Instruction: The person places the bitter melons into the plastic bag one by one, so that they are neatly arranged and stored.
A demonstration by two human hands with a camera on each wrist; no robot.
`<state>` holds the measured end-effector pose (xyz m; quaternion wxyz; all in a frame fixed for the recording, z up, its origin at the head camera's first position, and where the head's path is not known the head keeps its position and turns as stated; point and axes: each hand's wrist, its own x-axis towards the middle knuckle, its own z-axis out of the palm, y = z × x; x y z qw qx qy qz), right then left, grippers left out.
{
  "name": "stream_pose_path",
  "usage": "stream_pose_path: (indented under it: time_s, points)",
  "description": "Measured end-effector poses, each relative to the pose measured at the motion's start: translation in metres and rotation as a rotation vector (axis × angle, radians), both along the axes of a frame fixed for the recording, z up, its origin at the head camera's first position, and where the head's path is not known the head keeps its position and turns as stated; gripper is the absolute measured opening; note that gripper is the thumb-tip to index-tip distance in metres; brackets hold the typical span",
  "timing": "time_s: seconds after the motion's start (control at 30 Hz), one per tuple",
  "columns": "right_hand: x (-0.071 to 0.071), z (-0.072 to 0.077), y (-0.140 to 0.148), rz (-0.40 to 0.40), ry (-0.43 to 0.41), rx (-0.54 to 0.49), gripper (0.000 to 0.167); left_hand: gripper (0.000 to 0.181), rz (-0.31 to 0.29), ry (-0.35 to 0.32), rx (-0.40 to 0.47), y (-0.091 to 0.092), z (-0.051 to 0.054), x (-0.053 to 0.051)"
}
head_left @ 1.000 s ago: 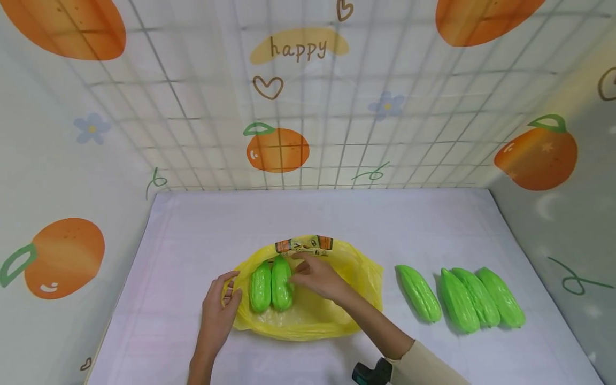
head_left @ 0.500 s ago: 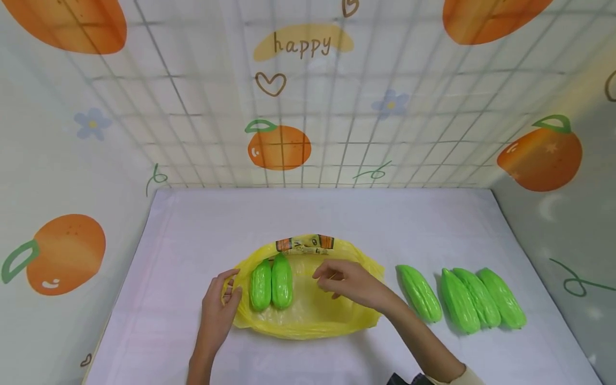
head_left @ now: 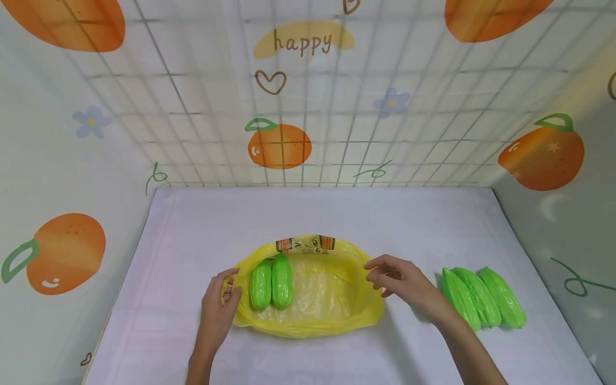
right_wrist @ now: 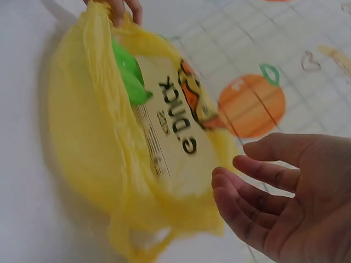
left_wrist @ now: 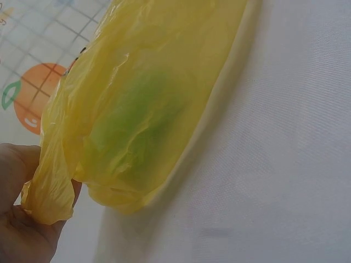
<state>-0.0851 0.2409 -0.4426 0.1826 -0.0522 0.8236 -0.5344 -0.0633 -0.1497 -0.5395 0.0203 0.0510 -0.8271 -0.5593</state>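
The yellow plastic bag point(head_left: 317, 326) lies with its mouth spread wide, two green vegetable-shaped pieces point(head_left: 261, 284) side by side in its left part. My left hand point(head_left: 218, 310) pinches the bag's left rim; in the left wrist view the yellow film point(left_wrist: 55, 181) passes between thumb and fingers. Over the bag's right rim hovers my right hand point(head_left: 404, 283), empty, its fingers loosely bent. The right wrist view shows that hand point(right_wrist: 290, 197) beside the bag point(right_wrist: 82, 137), a green tip point(right_wrist: 129, 74) inside it. Under my right forearm another green piece is mostly hidden.
Three green pieces point(head_left: 500, 297) lie close together on the white table point(head_left: 308, 214), right of my right hand. Patterned cloth walls with printed oranges point(head_left: 279, 147) rise behind the table and on both sides.
My right hand has drawn back rightward from the green pieces in the bag to its right rim, now covering most of the nearest loose piece. The left hand keeps its hold.
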Motion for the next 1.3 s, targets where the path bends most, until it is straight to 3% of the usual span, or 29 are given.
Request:
stream_pose_path:
  time_s: [0.33, 0.63, 0.87, 1.3]
  points:
    - [0.007, -0.009, 0.044, -0.152, 0.076, 0.099, 0.032, 0.039, 0.009, -0.025, -0.02, 0.001, 0.0, 0.0]
    - [0.011, -0.028, 0.072, -0.269, 0.114, 0.354, 0.036, 0.039, 0.01, -0.015, -0.022, 0.001, 0.0, 0.001]
    - [0.015, -0.035, 0.08, -0.272, 0.137, 0.418, 0.039, 0.038, 0.012, -0.02, -0.028, 0.0, 0.0, 0.001]
    - [0.014, -0.054, 0.088, -0.202, 0.137, 0.475, 0.054, 0.036, 0.021, -0.05, -0.036, 0.002, 0.003, 0.001]
